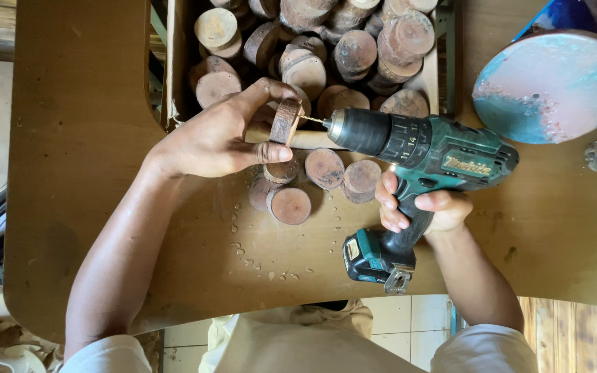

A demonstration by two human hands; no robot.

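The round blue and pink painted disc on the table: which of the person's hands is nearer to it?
Right. The right hand grips the drill below-left of the disc; the left hand is farther left.

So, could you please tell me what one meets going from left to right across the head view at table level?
Left hand → wood slice held on edge → cordless drill → right hand → round turquoise disc.

The wooden table carries loose wood slices, scattered chips, perhaps a painted disc.
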